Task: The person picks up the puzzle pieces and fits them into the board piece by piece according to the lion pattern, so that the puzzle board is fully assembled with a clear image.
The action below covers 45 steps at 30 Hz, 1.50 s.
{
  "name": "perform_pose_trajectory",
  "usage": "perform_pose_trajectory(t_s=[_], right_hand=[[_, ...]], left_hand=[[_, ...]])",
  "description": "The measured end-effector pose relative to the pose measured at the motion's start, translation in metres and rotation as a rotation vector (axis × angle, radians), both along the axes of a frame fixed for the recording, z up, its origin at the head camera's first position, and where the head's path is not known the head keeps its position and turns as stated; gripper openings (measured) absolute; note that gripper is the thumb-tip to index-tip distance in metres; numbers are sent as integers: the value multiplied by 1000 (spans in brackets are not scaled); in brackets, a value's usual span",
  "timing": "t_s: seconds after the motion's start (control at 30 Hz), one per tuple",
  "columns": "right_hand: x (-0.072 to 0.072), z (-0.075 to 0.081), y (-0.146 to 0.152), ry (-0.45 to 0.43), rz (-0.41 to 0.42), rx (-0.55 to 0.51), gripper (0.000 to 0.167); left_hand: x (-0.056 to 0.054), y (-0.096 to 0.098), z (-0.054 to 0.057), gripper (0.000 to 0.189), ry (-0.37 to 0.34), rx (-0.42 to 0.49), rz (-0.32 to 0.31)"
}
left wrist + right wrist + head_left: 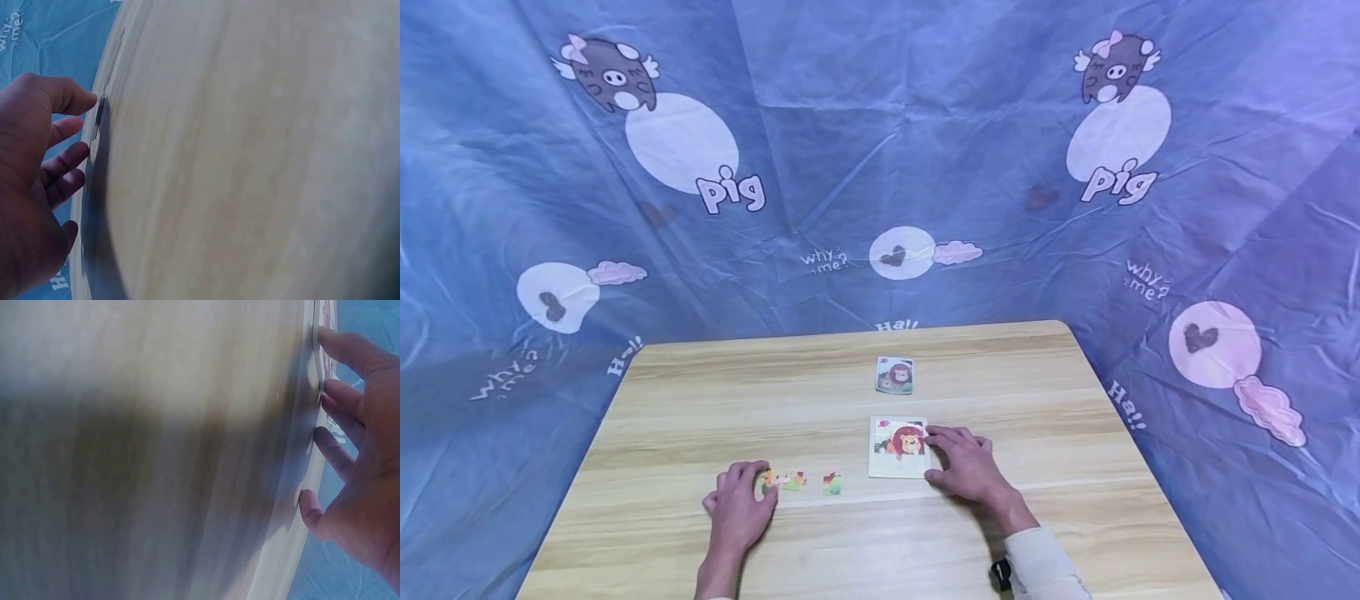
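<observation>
Head view: two hands at a lion puzzle on a wooden table [700,400].
Left hand [739,507] curls its fingers round a loose piece [769,479], pinching it; two more pieces [795,480] lie just beside, nearer the board [898,471]. Right hand [967,467] rests with straight, relaxed fingers touching the board's right edge, gripping nothing. A card [895,375] lies farther back. The pieces look thin, light and stiff, likely hard to lift flat off the wood; best pinched by their edges. Both wrist views are blurred.

Orange lion card [898,447], pale wood-grain table [715,400]
</observation>
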State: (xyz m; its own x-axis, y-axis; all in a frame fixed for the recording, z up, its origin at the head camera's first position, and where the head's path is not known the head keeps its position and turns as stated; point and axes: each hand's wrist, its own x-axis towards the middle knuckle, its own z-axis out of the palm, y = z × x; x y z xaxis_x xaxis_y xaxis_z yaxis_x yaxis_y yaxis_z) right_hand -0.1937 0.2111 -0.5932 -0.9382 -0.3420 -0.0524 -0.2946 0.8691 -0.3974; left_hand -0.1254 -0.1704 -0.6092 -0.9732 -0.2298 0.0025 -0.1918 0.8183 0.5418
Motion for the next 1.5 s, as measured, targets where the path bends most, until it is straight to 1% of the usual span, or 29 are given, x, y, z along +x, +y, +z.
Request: perform_pose_trajectory(t_s=[0.27,0.5,0.73,0.83,0.97,1.1,1.2,1.4,1.5], right_hand=[[0,0,0,12,4,-5,63],[0,2,0,-8,-8,-1,61],[0,2,-1,-7,-5,-3,61],[0,2,-1,-8,0,-3,61],[1,2,-1,-6,-3,1,61],[1,2,-1,-3,-7,4,61],[1,1,-1,3,-7,-1,62],[1,1,-1,10,-7,-12,63],[1,1,-1,4,-10,-9,62]], left_hand=[[4,-5,5,48,-70,-39,5],[3,-7,10,38,-79,-32,-9],[2,-11,16,37,-170,-17,-40],[2,-11,17,37,-184,-9,-34],[2,-11,16,36,-153,14,-26],[2,-10,14,47,-107,47,-19],[3,-10,12,50,-72,51,-21],[6,-9,7,38,15,29,-15],[6,-6,6,32,65,57,3]])
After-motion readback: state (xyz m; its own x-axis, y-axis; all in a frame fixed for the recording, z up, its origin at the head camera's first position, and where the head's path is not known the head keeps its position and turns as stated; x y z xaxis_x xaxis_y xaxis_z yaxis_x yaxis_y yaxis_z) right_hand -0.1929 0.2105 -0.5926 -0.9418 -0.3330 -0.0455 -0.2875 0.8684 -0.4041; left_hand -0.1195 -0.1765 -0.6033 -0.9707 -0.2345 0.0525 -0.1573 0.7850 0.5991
